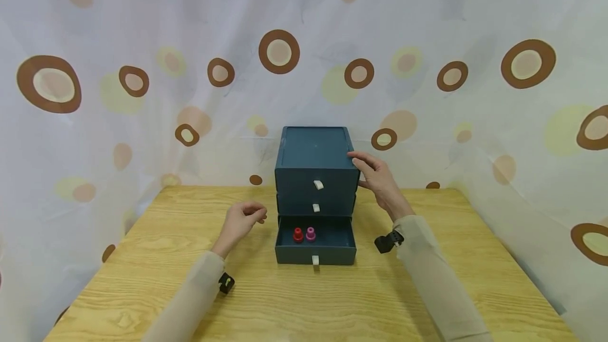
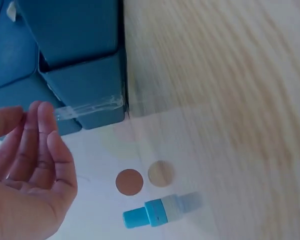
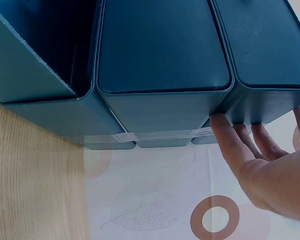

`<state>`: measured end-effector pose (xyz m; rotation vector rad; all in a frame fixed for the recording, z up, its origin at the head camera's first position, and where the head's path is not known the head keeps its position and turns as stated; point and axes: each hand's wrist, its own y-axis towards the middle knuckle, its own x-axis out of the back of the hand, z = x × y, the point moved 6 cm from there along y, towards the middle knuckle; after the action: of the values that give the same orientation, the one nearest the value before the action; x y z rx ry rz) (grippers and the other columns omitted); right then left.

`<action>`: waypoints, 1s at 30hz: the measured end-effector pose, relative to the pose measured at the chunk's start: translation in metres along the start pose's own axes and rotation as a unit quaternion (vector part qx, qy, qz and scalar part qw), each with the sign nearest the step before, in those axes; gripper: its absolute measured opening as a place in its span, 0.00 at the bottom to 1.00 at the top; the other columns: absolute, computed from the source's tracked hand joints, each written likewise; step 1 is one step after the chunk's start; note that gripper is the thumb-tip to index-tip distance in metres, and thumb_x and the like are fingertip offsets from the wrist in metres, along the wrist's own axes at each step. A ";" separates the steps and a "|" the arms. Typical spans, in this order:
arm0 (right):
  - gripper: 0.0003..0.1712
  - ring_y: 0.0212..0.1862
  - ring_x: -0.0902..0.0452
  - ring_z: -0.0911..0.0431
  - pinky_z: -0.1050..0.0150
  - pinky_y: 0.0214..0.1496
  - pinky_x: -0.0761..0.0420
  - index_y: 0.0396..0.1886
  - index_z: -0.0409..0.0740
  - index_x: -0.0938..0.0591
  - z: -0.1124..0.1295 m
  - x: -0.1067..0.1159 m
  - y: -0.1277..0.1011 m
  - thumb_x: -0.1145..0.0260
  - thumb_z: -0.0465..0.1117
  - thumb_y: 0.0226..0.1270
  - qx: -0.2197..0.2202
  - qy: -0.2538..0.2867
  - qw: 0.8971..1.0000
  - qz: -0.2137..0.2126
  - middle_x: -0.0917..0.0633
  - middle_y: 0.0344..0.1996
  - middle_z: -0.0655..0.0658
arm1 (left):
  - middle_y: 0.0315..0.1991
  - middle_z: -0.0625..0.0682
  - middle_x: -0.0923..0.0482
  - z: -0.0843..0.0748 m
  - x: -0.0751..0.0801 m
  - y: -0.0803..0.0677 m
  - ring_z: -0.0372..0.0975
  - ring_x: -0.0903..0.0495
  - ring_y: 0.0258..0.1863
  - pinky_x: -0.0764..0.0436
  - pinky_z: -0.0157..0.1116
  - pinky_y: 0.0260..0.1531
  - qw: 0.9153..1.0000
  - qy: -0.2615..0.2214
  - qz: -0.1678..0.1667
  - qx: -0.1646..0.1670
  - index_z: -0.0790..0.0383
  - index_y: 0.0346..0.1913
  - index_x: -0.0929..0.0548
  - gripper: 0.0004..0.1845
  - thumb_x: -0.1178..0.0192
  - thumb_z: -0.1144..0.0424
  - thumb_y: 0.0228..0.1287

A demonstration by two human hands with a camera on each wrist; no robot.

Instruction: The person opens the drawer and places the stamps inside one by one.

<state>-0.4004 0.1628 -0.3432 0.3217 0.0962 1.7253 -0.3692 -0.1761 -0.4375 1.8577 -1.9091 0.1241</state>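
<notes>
A dark blue three-drawer cabinet (image 1: 313,146) stands upright with its bottom drawer (image 1: 294,255) pulled out. Inside that drawer sit a small red stepped peg (image 1: 297,235) and a pink one (image 1: 311,234), side by side. My right hand (image 1: 377,178) rests against the cabinet's upper right side, fingers extended. The right wrist view has those fingertips (image 3: 221,122) on the side wall near the top. Left of the cabinet, my left hand (image 1: 239,221) hovers with loosely bent fingers and nothing visible in it.
White pull tabs (image 1: 319,184) stick out from the drawer fronts. Clear tape (image 3: 145,136) runs along the cabinet's side. A turquoise stepped object (image 2: 149,213) shows in the left wrist view. The wooden table (image 1: 180,247) meets a patterned curtain (image 1: 313,9) behind.
</notes>
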 end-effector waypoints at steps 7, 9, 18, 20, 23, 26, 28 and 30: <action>0.26 0.76 0.46 0.47 0.36 0.69 0.35 0.69 0.46 0.28 0.001 0.000 0.002 0.47 0.51 0.78 -0.003 0.006 1.000 0.000 0.35 0.72 0.43 | 0.43 0.62 0.14 -0.001 0.006 0.000 0.48 0.16 0.41 0.18 0.50 0.44 0.997 -0.007 0.062 0.034 0.67 0.49 0.15 0.13 0.41 0.61 0.71; 0.25 0.76 0.47 0.46 0.36 0.69 0.36 0.69 0.45 0.29 0.001 0.000 0.002 0.47 0.50 0.78 -0.003 0.008 1.000 0.001 0.35 0.72 0.43 | 0.45 0.62 0.15 0.001 0.009 0.001 0.48 0.17 0.42 0.18 0.48 0.45 0.996 -0.008 0.075 0.046 0.67 0.50 0.16 0.13 0.41 0.61 0.71; 0.26 0.76 0.47 0.46 0.36 0.69 0.35 0.69 0.46 0.28 0.000 0.003 0.000 0.47 0.52 0.78 0.000 0.004 1.000 -0.002 0.36 0.73 0.42 | 0.50 0.61 0.17 0.019 0.022 0.009 0.47 0.16 0.46 0.17 0.43 0.46 0.994 -0.015 0.076 0.073 0.65 0.55 0.17 0.17 0.41 0.57 0.71; 0.26 0.76 0.47 0.46 0.36 0.69 0.36 0.69 0.45 0.29 0.001 0.003 -0.001 0.47 0.51 0.78 -0.003 0.004 1.000 -0.003 0.36 0.73 0.42 | 0.51 0.60 0.17 0.021 0.025 0.009 0.47 0.16 0.46 0.17 0.43 0.46 0.994 -0.023 0.075 0.074 0.65 0.56 0.18 0.19 0.40 0.56 0.70; 0.27 0.77 0.48 0.46 0.36 0.69 0.36 0.70 0.45 0.29 0.003 0.002 -0.001 0.47 0.51 0.78 -0.008 0.007 1.000 -0.001 0.36 0.73 0.43 | 0.51 0.60 0.17 0.024 0.032 0.009 0.47 0.16 0.46 0.17 0.44 0.47 0.994 -0.032 0.068 0.079 0.65 0.57 0.18 0.19 0.40 0.55 0.70; 0.27 0.77 0.48 0.46 0.36 0.70 0.37 0.70 0.44 0.30 0.003 0.000 -0.001 0.47 0.50 0.78 -0.009 0.012 1.000 0.005 0.37 0.74 0.43 | 0.50 0.61 0.17 0.029 0.041 0.009 0.49 0.16 0.46 0.18 0.47 0.47 0.994 -0.033 0.054 0.085 0.65 0.56 0.18 0.19 0.41 0.56 0.71; 0.27 0.77 0.48 0.46 0.36 0.70 0.37 0.70 0.44 0.30 0.003 -0.001 -0.001 0.47 0.50 0.78 -0.010 0.014 1.000 0.004 0.37 0.74 0.43 | 0.49 0.61 0.16 0.032 0.046 0.009 0.52 0.17 0.47 0.19 0.48 0.46 0.994 -0.032 0.050 0.086 0.65 0.56 0.18 0.18 0.41 0.57 0.71; 0.27 0.77 0.48 0.46 0.36 0.70 0.37 0.70 0.44 0.30 0.002 -0.001 0.000 0.47 0.50 0.78 -0.011 0.015 1.000 0.003 0.37 0.74 0.43 | 0.47 0.59 0.16 0.036 0.050 0.009 0.54 0.18 0.47 0.19 0.47 0.45 0.994 -0.033 0.040 0.096 0.64 0.56 0.18 0.18 0.41 0.57 0.71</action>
<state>-0.3994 0.1619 -0.3417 0.2807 0.0984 1.7354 -0.3861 -0.2356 -0.4475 1.9289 -2.0820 0.2842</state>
